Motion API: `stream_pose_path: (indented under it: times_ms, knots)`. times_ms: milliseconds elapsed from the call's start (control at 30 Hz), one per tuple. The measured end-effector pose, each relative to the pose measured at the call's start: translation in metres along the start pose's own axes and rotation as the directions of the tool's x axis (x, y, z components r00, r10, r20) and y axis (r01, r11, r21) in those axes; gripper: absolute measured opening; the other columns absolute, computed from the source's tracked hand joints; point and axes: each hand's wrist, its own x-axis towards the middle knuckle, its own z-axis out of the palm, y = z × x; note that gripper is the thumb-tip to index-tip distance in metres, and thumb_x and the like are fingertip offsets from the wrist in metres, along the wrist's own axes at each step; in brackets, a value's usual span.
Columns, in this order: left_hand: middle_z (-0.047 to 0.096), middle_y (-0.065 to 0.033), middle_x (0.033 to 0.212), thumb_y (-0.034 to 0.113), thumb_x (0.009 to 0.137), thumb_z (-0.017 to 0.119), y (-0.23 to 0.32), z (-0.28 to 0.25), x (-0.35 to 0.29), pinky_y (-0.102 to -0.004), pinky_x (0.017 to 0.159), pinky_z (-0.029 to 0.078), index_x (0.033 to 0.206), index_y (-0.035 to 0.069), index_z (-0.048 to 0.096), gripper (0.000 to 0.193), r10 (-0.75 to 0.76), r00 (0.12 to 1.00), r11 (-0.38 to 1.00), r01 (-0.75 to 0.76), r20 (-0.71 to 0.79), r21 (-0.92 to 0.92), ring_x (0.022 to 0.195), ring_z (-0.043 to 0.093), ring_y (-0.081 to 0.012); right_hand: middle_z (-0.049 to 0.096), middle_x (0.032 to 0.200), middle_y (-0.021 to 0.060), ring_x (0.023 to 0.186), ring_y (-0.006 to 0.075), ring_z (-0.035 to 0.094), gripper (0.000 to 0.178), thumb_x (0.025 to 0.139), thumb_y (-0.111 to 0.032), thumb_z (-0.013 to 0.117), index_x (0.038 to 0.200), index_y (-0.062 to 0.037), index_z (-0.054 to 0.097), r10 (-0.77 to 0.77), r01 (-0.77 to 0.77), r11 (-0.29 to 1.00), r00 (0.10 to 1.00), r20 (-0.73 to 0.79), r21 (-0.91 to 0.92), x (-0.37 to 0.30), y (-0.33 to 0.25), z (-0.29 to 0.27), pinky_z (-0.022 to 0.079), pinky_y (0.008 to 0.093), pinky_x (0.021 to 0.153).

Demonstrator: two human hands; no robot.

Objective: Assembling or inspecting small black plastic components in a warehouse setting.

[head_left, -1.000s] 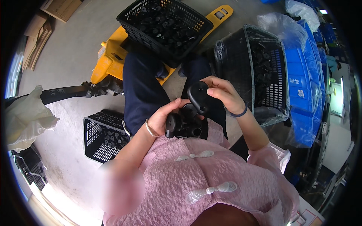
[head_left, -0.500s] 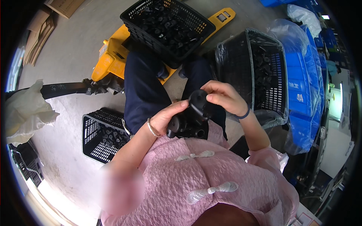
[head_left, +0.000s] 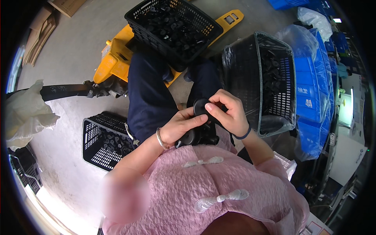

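Hands meet at the centre of the frame, over the person's lap, both closed on the same cluster of black plastic parts. Left hand (head_left: 181,126), with a metal bangle at the wrist, grips the lower black part (head_left: 197,137) from the left, its thumb lying across the top. Right hand (head_left: 228,113), a dark band round its wrist, pinches a rounded black cap (head_left: 201,107) just above, fingers curled over it. Cap and lower part touch; how they fit together cannot be told. At upper centre a black mesh basket (head_left: 203,23) full of black parts sits on a yellow pallet jack (head_left: 111,62). A plastic-lined black basket (head_left: 250,66) stands right of centre, before blue crates (head_left: 313,94). At lower left a smaller black basket (head_left: 94,137) rests on the concrete floor.
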Motion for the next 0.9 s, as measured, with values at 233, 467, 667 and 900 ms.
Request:
stream_pose_path:
  times_ms: [233,467,667,900]
  knots:
    - [0.061,-0.0056,0.097,0.021,0.087,0.055,-0.004,-0.006,0.001,-0.0249,0.079,0.047,0.109,0.003,0.055,0.028,-0.045,0.997,0.999,0.045,0.061,-0.011,0.088,0.059,-0.0115,0.049,0.059,0.0012,0.053,0.0059,0.041,0.025,0.088,-0.016,0.051,0.069,-0.0001,0.054,0.216,-0.204,0.949,0.976,-0.023,0.239,0.003,0.017,0.003,0.033,0.0228,0.048]
    - [0.06,-0.0084,0.102,0.022,0.086,0.056,-0.004,-0.008,0.001,-0.0273,0.084,0.045,0.111,0.002,0.053,0.032,-0.046,0.994,0.999,0.044,0.097,0.03,0.093,0.058,-0.0152,0.049,0.059,-0.0002,0.053,0.0047,0.043,0.024,0.085,-0.015,0.055,0.066,0.0008,0.054,-0.006,0.002,0.996,0.999,-0.051,-0.089,0.0,0.006,0.003,0.034,0.0212,0.048]
    - [0.059,-0.0096,0.104,0.022,0.086,0.057,-0.003,-0.011,-0.002,-0.0288,0.085,0.046,0.114,0.002,0.05,0.035,-0.068,0.987,0.987,0.088,0.148,-0.137,0.094,0.058,-0.0176,0.053,0.063,-0.0005,0.053,0.0042,0.048,0.026,0.09,-0.024,0.049,0.078,-0.0021,0.056,0.259,-0.234,0.906,0.966,-0.023,0.354,-0.003,0.022,-0.008,0.037,0.018,0.049]
    - [0.058,-0.0114,0.106,0.021,0.084,0.058,-0.001,-0.01,-0.001,-0.0306,0.087,0.044,0.117,0.002,0.047,0.04,-0.061,0.984,0.99,0.081,0.165,-0.116,0.098,0.057,-0.0193,0.056,0.077,0.001,0.062,0.0055,0.052,0.013,0.079,-0.007,0.063,0.086,-0.0026,0.053,0.213,-0.226,0.958,0.973,0.085,0.175,-0.021,0.008,-0.015,0.041,0.0178,0.055]
